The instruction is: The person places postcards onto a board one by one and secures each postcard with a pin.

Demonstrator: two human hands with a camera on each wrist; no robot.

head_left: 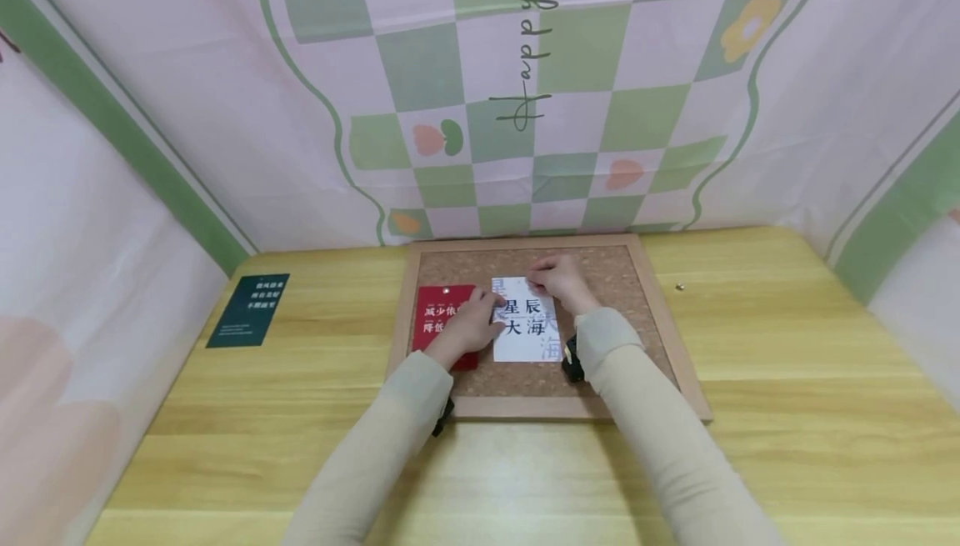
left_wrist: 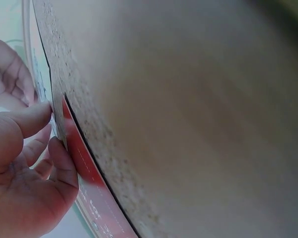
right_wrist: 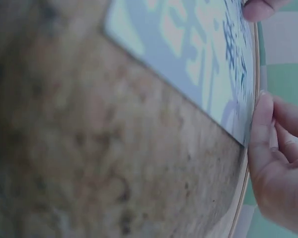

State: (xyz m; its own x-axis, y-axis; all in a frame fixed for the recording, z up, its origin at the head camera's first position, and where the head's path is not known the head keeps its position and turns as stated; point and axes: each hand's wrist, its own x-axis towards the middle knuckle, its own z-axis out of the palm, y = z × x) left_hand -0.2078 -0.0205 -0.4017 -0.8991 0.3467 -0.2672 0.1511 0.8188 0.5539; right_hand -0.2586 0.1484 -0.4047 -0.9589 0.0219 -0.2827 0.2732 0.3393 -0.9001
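A white card (head_left: 523,346) with large dark characters lies on the framed cork board (head_left: 517,383). My left hand (head_left: 468,325) rests over the gap between it and a red card (head_left: 463,361), fingertips at the white card's left edge. In the left wrist view the thumb (left_wrist: 37,116) touches that edge, with the fingers loosely bent below. My right hand (head_left: 564,281) is at the white card's top right; in the right wrist view its thumb and forefinger (right_wrist: 264,106) meet around a tiny pale glint too small to identify. A silver tack (head_left: 446,290) sits at the red card's top.
On the table's left side lies a dark green card (head_left: 243,317) with white writing. Another small silver tack (head_left: 680,287) lies on the wooden table (head_left: 787,346) right of the board. A checked cloth (head_left: 510,146) hangs directly behind the board.
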